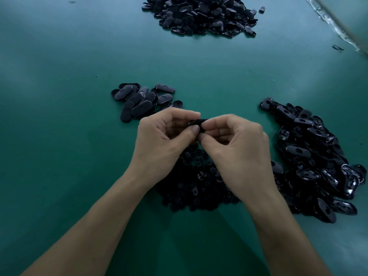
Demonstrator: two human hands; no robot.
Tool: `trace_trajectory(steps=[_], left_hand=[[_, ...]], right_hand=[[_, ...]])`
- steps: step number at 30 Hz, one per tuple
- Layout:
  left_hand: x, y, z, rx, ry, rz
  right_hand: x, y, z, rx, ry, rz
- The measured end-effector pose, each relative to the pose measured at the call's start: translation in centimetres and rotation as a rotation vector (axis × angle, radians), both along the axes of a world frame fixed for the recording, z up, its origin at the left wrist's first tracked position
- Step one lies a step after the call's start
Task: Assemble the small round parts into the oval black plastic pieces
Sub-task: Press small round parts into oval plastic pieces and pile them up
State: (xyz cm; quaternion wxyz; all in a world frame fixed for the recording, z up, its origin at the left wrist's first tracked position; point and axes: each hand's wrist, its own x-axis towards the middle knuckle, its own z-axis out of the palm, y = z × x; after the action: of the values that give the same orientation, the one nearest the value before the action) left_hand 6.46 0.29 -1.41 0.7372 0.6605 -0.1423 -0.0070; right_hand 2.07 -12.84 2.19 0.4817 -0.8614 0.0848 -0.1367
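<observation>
My left hand (pixel 163 140) and my right hand (pixel 237 150) meet at the middle of the green table, fingertips pinched together on one oval black plastic piece (pixel 197 123). Most of that piece is hidden by my fingers, and I cannot tell whether a round part sits in it. Under my wrists lies a heap of small round black parts (pixel 197 184). A pile of open oval pieces (pixel 314 156) lies to the right. A small group of oval pieces lying smooth side up (pixel 143 100) sits just beyond my left hand.
A large heap of black oval pieces (pixel 201 14) lies at the far edge of the green table (pixel 59 116). A pale strip (pixel 334 26) runs along the far right corner, with a small dark scrap (pixel 338 48) beside it.
</observation>
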Motion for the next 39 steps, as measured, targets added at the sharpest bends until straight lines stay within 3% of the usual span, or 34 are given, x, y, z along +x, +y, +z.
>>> trace_trajectory(steps=[39], left_hand=[[-0.12, 0.08, 0.17, 0.139, -0.037, -0.029]], right_hand=[[-0.25, 0.87, 0.16, -0.112, -0.081, -0.095]])
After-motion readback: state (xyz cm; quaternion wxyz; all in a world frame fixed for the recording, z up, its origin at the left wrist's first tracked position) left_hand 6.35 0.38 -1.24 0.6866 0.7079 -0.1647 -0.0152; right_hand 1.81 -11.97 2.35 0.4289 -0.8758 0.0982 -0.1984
